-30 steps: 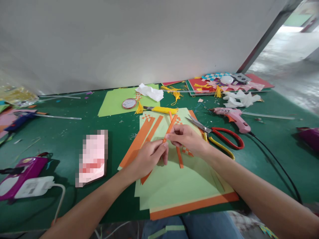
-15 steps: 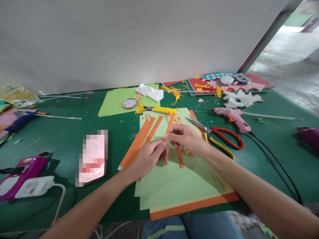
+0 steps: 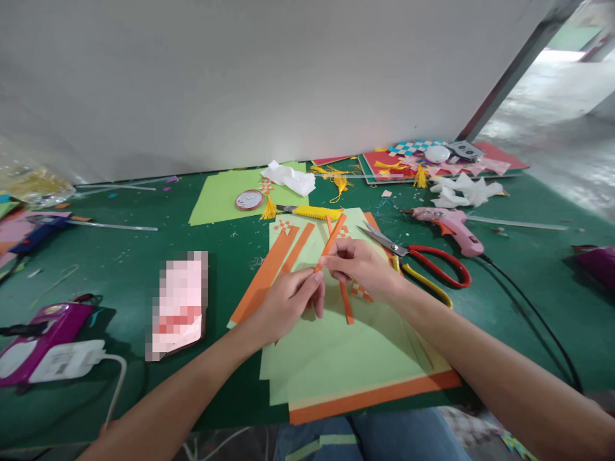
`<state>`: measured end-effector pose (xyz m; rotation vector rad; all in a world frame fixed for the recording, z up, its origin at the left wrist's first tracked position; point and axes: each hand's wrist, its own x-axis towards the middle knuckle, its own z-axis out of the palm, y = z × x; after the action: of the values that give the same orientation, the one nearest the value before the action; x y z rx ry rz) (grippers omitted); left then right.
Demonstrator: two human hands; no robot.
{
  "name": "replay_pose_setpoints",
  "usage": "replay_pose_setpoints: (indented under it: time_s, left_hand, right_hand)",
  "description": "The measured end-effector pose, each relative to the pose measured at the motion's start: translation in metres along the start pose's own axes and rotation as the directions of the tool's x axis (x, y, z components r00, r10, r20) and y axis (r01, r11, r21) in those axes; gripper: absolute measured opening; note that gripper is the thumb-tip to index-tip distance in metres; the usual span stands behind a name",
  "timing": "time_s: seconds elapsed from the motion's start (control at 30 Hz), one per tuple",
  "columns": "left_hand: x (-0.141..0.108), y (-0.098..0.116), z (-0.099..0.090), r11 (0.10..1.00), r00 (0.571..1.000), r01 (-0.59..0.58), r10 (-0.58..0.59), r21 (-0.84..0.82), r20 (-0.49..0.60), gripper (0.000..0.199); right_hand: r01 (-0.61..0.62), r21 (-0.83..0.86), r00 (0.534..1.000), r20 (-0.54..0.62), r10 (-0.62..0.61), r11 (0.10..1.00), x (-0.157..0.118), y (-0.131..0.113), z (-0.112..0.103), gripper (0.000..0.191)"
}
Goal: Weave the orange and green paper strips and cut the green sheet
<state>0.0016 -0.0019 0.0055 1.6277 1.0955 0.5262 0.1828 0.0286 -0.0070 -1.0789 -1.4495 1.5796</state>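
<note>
Between the fingertips of both hands is a narrow orange paper strip, slanting up and away. My left hand pinches its near end, and my right hand grips it just above. Under them lie light green paper sheets, with an orange sheet edge showing at the front. Another orange strip rests on the green paper, partly behind my right hand. Wider orange pieces lie to the left. Small orange-and-white checkered woven pieces are close to my right hand.
Scissors with red and yellow handles and a pink glue gun lie to the right. A yellow utility knife is beyond the hands. Leftward are a phone and a purple power strip. Crumpled tissue sits at the back.
The held strip's far end has swung slightly to the right, and its tilt has increased. My hands stay in nearly the same place, still pinching it.
</note>
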Motion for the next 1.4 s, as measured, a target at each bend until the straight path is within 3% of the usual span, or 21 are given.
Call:
replay_pose_setpoints:
  time_s: [0.4,0.63,1.13,1.4]
  left_hand:
    - [-0.0003,0.0032,0.0,1.0,1.0,-0.018,0.018,0.009,-0.005,0.043]
    - [0.0006,0.0016,-0.0001,1.0,1.0,-0.019,0.019,0.011,-0.01,0.043]
    - [0.0,0.0015,0.0011,1.0,1.0,-0.004,0.003,-0.028,-0.012,0.042]
    - [-0.0004,-0.0005,0.0004,1.0,1.0,-0.017,0.017,-0.014,-0.008,0.043]
  right_hand:
    - [0.029,-0.003,0.999,-0.035,-0.029,1.0,-0.0001,0.0002,0.0003,0.028]
    - [-0.019,-0.014,0.999,0.051,0.02,1.0,-0.0004,-0.0004,-0.0004,0.03]
    - [0.045,0.043,0.998,-0.052,-0.042,0.998,0.0004,-0.0014,0.0,0.031]
    - [0.053,0.032,0.998,-0.031,-0.052,0.998,-0.0007,-0.0008,-0.0014,0.028]
